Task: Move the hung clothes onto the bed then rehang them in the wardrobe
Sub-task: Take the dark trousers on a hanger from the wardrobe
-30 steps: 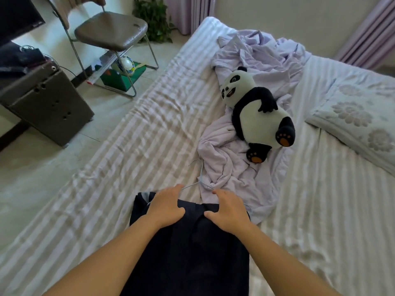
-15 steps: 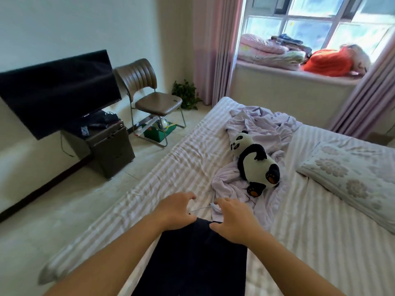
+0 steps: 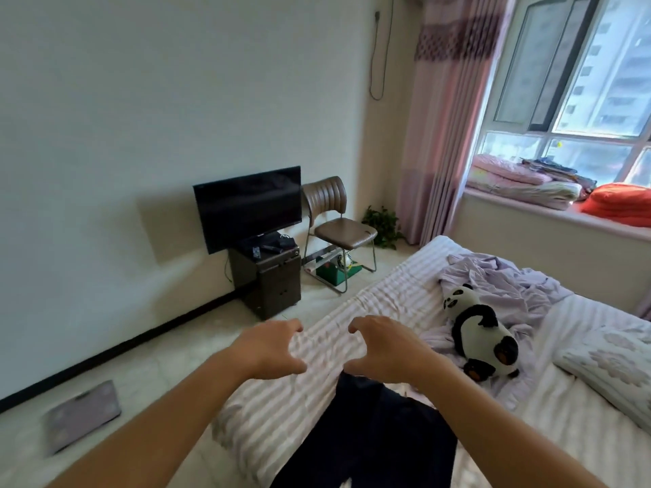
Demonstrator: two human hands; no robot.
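2 bare forearms, no sleeves, left hand [image 3: 267, 350] and right hand [image 3: 382, 350] ungloved

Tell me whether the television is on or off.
Off, it seems: the television screen is dark all over, with no picture showing.

one head-worn view, looking forward and down over the bed [image 3: 370, 304]; hands near.
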